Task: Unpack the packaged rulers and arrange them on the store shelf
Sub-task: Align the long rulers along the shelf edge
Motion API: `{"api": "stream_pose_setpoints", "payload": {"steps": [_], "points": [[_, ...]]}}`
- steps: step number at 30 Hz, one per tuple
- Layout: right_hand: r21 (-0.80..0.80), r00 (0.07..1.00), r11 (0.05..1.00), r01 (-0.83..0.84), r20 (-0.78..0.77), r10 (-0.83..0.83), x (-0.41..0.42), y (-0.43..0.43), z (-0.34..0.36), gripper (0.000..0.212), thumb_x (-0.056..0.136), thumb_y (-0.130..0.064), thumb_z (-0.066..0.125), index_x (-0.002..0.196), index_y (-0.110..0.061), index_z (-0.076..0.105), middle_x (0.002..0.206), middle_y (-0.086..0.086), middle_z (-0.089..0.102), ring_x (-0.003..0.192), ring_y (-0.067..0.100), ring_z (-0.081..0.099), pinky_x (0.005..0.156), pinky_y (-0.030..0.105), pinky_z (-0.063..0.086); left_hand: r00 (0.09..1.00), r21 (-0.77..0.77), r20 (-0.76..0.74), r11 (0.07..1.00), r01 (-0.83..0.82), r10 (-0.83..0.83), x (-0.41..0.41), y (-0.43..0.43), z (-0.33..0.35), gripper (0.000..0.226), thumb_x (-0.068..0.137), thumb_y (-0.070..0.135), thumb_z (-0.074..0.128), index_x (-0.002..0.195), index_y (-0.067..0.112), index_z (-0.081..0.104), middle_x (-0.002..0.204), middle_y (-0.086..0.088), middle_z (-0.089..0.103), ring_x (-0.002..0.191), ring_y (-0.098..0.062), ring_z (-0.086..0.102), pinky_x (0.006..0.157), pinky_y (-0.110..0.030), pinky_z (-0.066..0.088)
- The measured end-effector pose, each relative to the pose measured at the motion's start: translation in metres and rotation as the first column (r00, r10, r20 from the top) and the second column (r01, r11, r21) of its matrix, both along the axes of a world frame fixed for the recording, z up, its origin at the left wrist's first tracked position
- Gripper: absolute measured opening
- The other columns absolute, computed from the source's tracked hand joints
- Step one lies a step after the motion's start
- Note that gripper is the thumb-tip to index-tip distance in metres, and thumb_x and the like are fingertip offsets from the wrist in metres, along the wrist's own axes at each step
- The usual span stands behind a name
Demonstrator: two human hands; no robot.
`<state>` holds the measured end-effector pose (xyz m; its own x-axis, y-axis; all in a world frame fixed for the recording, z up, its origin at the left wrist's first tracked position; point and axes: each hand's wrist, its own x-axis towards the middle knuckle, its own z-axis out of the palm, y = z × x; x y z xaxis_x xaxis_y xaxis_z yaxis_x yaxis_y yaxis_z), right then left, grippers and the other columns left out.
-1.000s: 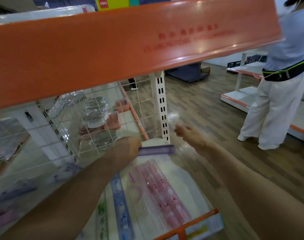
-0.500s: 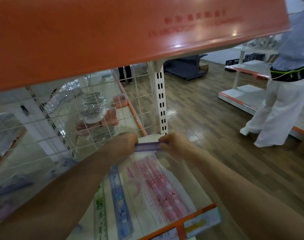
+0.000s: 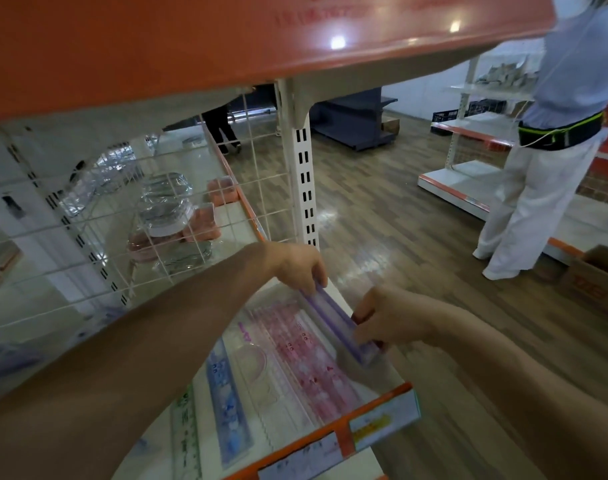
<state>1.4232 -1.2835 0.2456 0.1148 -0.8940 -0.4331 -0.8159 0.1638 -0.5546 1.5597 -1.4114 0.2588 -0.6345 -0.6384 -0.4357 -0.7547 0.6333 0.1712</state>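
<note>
A stack of purple rulers (image 3: 333, 323) lies lengthwise along the right edge of the white shelf (image 3: 372, 379). My left hand (image 3: 301, 268) pinches its far end. My right hand (image 3: 389, 318) grips its near end. To the left of the stack, pink rulers (image 3: 302, 358), a clear ruler set (image 3: 257, 368), a blue ruler (image 3: 226, 389) and a green ruler (image 3: 185, 431) lie side by side on the shelf.
An orange shelf front (image 3: 226, 36) hangs close overhead. A white wire grid (image 3: 129, 216) backs the shelf, with wrapped goods behind it. A slotted upright post (image 3: 304, 188) stands at the corner. A person in white trousers (image 3: 538, 202) stands right, near a cardboard box (image 3: 597, 282).
My right hand came in and took the free end of the purple rulers. Both hands turned the stack from crosswise to lengthwise and lowered it toward the shelf's right edge.
</note>
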Motion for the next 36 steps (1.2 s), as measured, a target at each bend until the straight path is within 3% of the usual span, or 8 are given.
{"api": "stream_pose_setpoints", "payload": {"steps": [3,7,14,16,19,31,36], "points": [[-0.014,0.997,1.000,-0.022,-0.080,0.021,-0.007,0.009,0.006,0.009,0.078,-0.016,0.064,0.074,-0.008,0.067,0.071,0.003,0.054,0.068,0.014,0.049,0.060,0.027,0.039,0.996,0.077,-0.070,0.996,-0.049,0.055,-0.006,0.004,0.001,0.036,0.087,0.011,0.064,0.123,0.011,0.061,0.111,0.000,0.057,0.083,-0.010,0.062,0.067,-0.014,0.051],[0.017,0.979,0.995,-0.095,-0.179,0.096,-0.006,0.012,0.009,0.027,0.085,-0.015,0.060,0.059,-0.013,0.051,0.069,0.004,0.050,0.066,0.016,0.047,0.054,0.022,0.036,0.993,-0.011,-0.074,0.996,-0.091,0.090,-0.008,0.007,-0.009,0.045,0.082,0.025,0.071,0.124,0.012,0.059,0.125,-0.001,0.058,0.110,-0.018,0.056,0.088,-0.023,0.045],[0.100,0.997,0.993,-0.062,-0.039,0.066,-0.014,0.018,0.010,0.017,0.089,-0.015,0.060,0.073,-0.015,0.059,0.072,-0.001,0.057,0.062,0.007,0.055,0.058,0.018,0.050,0.972,0.002,-0.158,0.984,-0.177,0.175,-0.006,0.016,-0.015,0.049,0.077,0.022,0.075,0.121,0.009,0.059,0.119,-0.003,0.059,0.108,-0.021,0.058,0.091,-0.030,0.049],[0.120,0.998,0.991,-0.065,-0.013,0.067,-0.015,0.023,0.010,0.009,0.089,-0.015,0.060,0.085,-0.010,0.065,0.077,0.000,0.061,0.066,0.007,0.058,0.058,0.018,0.052,0.967,0.018,-0.172,0.982,-0.187,0.187,-0.004,0.016,-0.018,0.041,0.076,0.022,0.076,0.113,0.011,0.062,0.112,-0.003,0.062,0.101,-0.020,0.061,0.085,-0.030,0.052],[0.122,0.996,0.989,-0.085,0.007,0.085,-0.018,0.027,0.008,0.023,0.091,-0.017,0.059,0.109,-0.004,0.066,0.086,0.002,0.064,0.071,0.007,0.062,0.058,0.016,0.053,0.964,0.020,-0.183,0.981,-0.193,0.193,-0.003,0.020,-0.021,0.042,0.076,0.023,0.076,0.114,0.013,0.063,0.112,0.000,0.061,0.102,-0.018,0.059,0.090,-0.031,0.051],[0.141,0.992,0.985,-0.101,0.086,0.090,-0.024,0.027,0.007,0.013,0.090,-0.018,0.062,0.097,-0.008,0.067,0.092,0.006,0.070,0.081,0.013,0.070,0.063,0.018,0.054,0.953,0.036,-0.203,0.975,-0.221,0.224,-0.009,0.025,-0.019,0.045,0.077,0.020,0.076,0.119,0.011,0.061,0.120,-0.004,0.061,0.110,-0.020,0.058,0.096,-0.035,0.050],[0.136,0.991,0.986,-0.099,0.099,0.086,-0.023,0.029,0.005,0.020,0.091,-0.019,0.061,0.107,-0.007,0.064,0.099,0.008,0.070,0.084,0.015,0.070,0.073,0.024,0.058,0.953,0.023,-0.191,0.972,-0.235,0.235,-0.010,0.030,-0.018,0.045,0.079,0.019,0.074,0.121,0.012,0.061,0.121,-0.004,0.060,0.110,-0.020,0.057,0.096,-0.035,0.050]]}}
